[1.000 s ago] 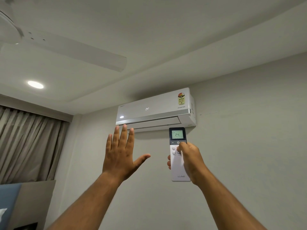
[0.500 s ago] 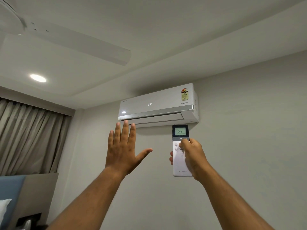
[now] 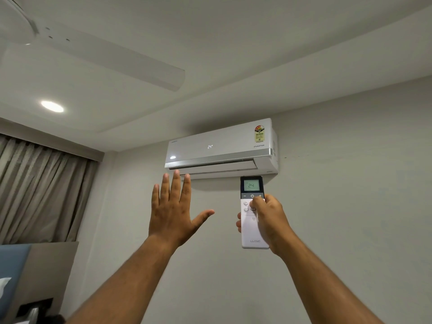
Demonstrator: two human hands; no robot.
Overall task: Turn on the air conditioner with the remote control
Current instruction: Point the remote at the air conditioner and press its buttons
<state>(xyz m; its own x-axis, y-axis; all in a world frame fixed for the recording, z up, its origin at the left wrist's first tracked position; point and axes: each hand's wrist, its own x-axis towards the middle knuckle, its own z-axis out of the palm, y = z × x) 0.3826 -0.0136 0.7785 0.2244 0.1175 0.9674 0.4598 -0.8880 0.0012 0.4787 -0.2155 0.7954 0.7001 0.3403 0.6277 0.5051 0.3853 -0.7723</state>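
air conditioner showing 24, remote aimed at it

air conditioner (image 3: 221, 148), a glossy white plastic box, is sitting high on the matte wall (image 3: 350, 183), its front reading 24 and its flap looking slightly open, so the switch-on seems done or nearly so. the left hand (image 3: 174, 211) is spreading flat and empty beneath the vent, likely feeling for airflow. the right hand (image 3: 268, 220) is wrapping its grip around the slim white remote control (image 3: 251, 220), thumb beside the power button.
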